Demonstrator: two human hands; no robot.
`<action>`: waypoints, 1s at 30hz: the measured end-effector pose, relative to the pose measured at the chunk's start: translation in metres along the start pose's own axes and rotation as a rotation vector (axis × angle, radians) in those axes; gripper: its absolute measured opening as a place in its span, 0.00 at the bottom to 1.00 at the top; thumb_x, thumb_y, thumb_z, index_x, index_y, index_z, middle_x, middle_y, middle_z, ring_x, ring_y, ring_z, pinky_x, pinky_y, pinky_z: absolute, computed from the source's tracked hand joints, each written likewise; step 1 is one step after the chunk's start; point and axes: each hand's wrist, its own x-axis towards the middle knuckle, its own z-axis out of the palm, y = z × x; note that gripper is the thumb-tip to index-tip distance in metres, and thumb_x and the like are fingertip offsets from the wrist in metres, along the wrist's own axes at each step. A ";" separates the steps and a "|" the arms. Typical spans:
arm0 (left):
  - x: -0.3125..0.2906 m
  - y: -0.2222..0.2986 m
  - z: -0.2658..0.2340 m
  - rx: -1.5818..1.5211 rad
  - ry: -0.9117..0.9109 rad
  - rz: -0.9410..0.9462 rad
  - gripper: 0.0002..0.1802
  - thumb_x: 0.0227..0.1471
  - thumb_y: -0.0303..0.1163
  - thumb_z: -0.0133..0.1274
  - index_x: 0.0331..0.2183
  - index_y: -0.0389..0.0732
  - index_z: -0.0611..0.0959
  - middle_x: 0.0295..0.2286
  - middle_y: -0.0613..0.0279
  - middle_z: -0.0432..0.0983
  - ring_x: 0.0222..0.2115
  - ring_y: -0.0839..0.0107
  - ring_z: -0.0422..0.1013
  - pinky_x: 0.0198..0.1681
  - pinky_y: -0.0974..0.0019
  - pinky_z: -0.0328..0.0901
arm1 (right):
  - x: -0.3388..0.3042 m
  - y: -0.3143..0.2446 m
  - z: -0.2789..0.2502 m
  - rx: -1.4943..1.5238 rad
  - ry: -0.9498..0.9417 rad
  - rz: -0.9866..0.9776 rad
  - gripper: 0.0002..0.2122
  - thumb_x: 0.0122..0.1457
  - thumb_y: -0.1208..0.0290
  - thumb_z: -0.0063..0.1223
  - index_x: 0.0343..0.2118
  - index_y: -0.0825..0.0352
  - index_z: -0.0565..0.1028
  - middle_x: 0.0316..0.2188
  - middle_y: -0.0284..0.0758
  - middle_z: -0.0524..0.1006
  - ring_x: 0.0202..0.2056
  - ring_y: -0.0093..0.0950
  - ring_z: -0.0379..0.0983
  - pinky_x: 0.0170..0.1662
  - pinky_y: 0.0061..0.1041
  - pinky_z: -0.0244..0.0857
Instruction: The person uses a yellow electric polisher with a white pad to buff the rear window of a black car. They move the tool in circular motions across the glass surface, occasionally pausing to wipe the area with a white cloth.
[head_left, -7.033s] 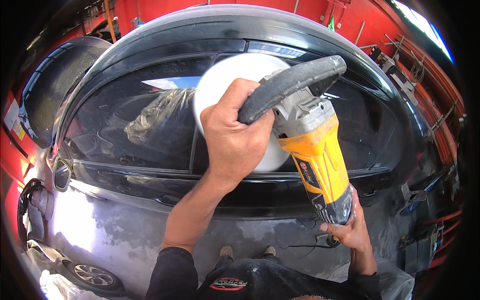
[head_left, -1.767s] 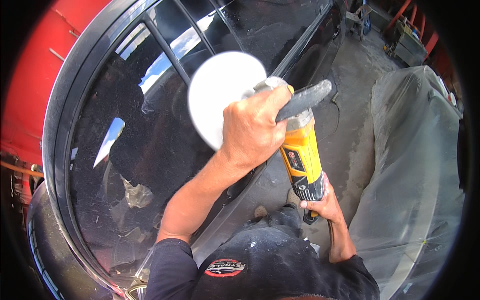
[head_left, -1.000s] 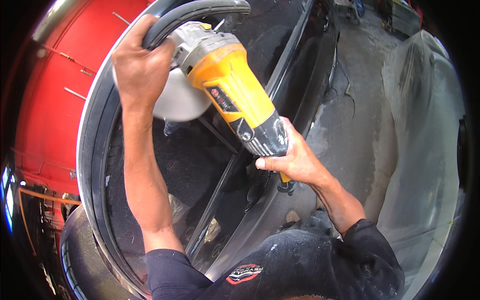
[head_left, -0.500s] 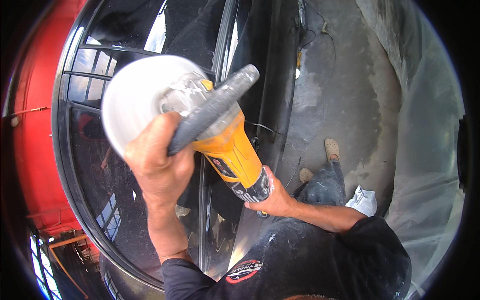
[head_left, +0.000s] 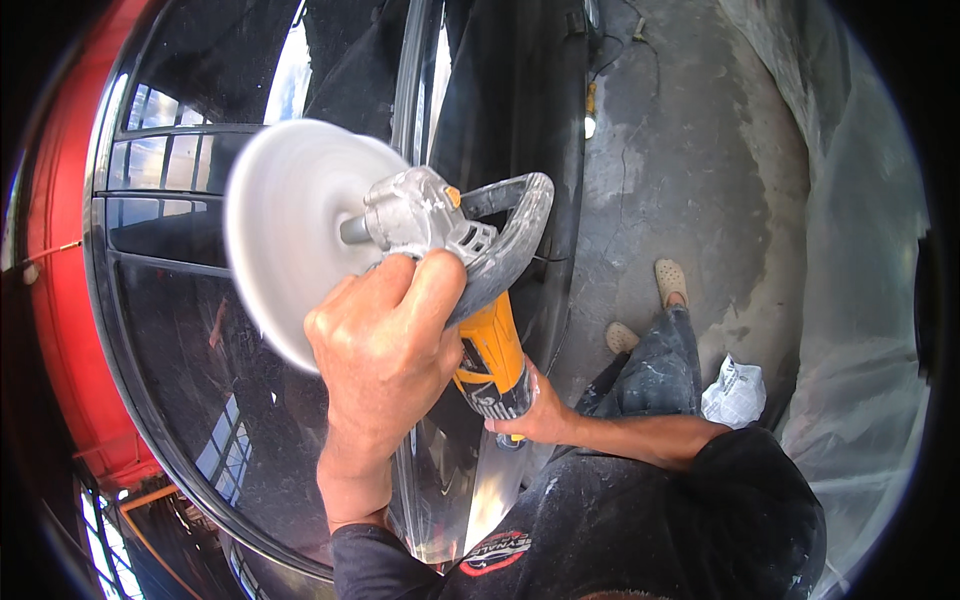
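Note:
Both my hands hold a yellow and black rotary polisher [head_left: 492,340] over a glossy black car [head_left: 270,335]. Fingers of my left hand [head_left: 385,335] wrap round the dark loop handle [head_left: 528,225] near the grey metal head. My right hand [head_left: 545,408] grips the rear of the body. The round white buffing pad [head_left: 285,245] is blurred by spinning and tilted toward the left. Whether its edge touches the car is not clear. My left hand and the pad hide part of the car's surface.
Translucent plastic sheeting [head_left: 860,300] hangs along the right. A crumpled white bag [head_left: 735,392] lies on the grey concrete floor [head_left: 700,180] by my legs. Farther off are a yellow lamp [head_left: 590,110] and a cord. A red wall [head_left: 60,300] stands beyond the car.
The polisher has rolled over, so its pad turns more to the left and the metal head and loop handle show more fully. My left hand has moved right and slightly down with it.

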 end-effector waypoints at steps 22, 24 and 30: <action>-0.005 -0.008 -0.002 -0.033 0.009 0.019 0.16 0.25 0.22 0.59 0.25 0.41 0.77 0.16 0.63 0.61 0.16 0.61 0.65 0.21 0.59 0.60 | 0.000 -0.018 -0.012 -0.131 -0.005 0.004 0.38 0.46 0.75 0.73 0.58 0.70 0.58 0.51 0.40 0.73 0.55 0.29 0.70 0.60 0.32 0.62; -0.003 -0.018 -0.016 0.019 0.055 -0.007 0.15 0.26 0.21 0.58 0.25 0.40 0.77 0.16 0.61 0.62 0.16 0.60 0.65 0.21 0.58 0.60 | 0.010 -0.030 -0.004 -0.074 -0.046 0.004 0.39 0.46 0.75 0.72 0.58 0.70 0.58 0.51 0.41 0.73 0.55 0.29 0.70 0.60 0.32 0.62; 0.004 -0.054 -0.086 0.166 0.293 -0.105 0.17 0.29 0.20 0.53 0.30 0.35 0.81 0.20 0.55 0.75 0.19 0.61 0.74 0.25 0.64 0.67 | 0.057 -0.080 0.036 -0.069 -0.141 -0.092 0.42 0.44 0.76 0.74 0.61 0.69 0.57 0.52 0.40 0.72 0.55 0.29 0.69 0.61 0.31 0.61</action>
